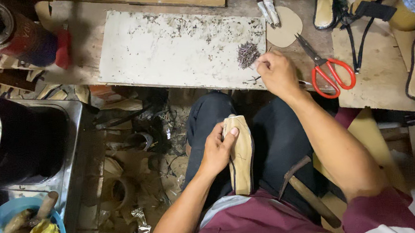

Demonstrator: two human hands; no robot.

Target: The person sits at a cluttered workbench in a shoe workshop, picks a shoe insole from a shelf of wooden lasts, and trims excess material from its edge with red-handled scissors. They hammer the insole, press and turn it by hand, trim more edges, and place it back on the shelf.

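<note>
Tan shoe last [241,153] gripped by left hand [217,150], thumb on top.

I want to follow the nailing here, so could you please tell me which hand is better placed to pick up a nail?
Probably the right hand: its fingers already touch the pile of small dark metal nails, while the left hand grips the tan shoe sole.

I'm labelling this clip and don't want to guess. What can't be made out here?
- Head view: whether the right hand pinches a nail from the nail pile; the fingertips hide it, and the nails are too small.
- Underside of the shoe piece: covered by the left hand and the lap.
- Head of the hammer: hidden behind the right forearm.
- Blue bowl: cut off by the bottom-left edge.
</note>
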